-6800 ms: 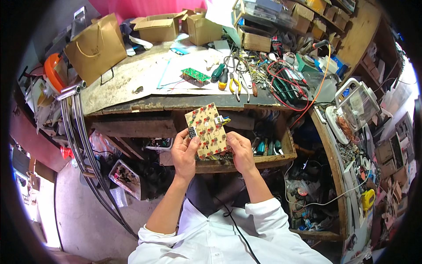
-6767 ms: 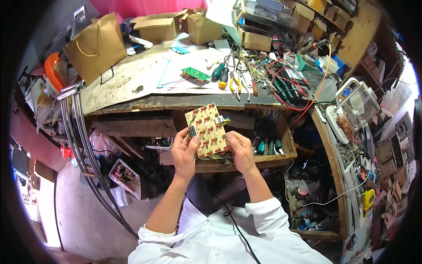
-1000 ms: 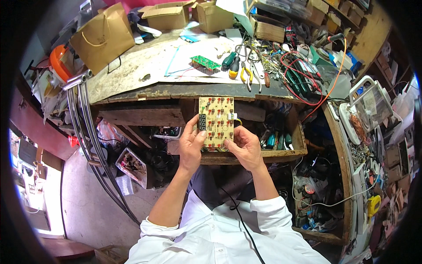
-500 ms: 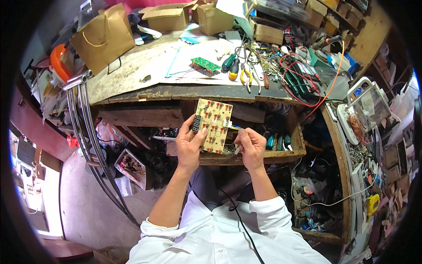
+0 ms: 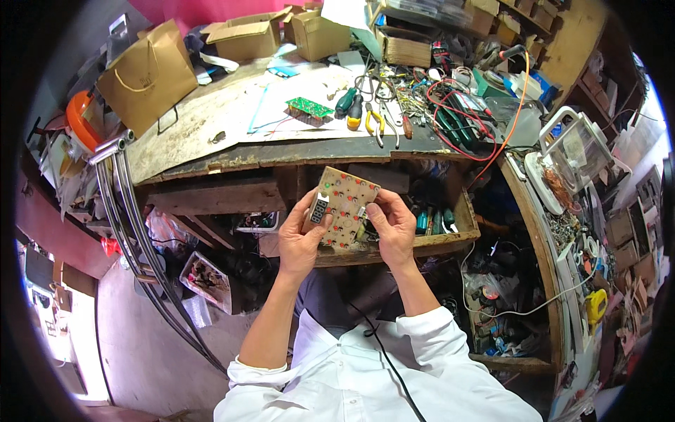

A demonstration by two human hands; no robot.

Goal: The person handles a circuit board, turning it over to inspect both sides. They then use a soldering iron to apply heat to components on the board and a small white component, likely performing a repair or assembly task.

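Left hand and right hand grip a tan rectangular circuit board dotted with red between them near opposite edges, probably to leave its face uncovered. Right of the right hand, an open brown wooden drawer holds green-handled tools; beyond the left hand, an open brown cardboard box hides its contents from me.

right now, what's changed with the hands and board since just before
The right hand has gone from the wires to the right edge of the beige circuit board, now turned slightly clockwise. Whether it kept the wires is hidden. The left hand still grips the board; the green board stays on the bench.
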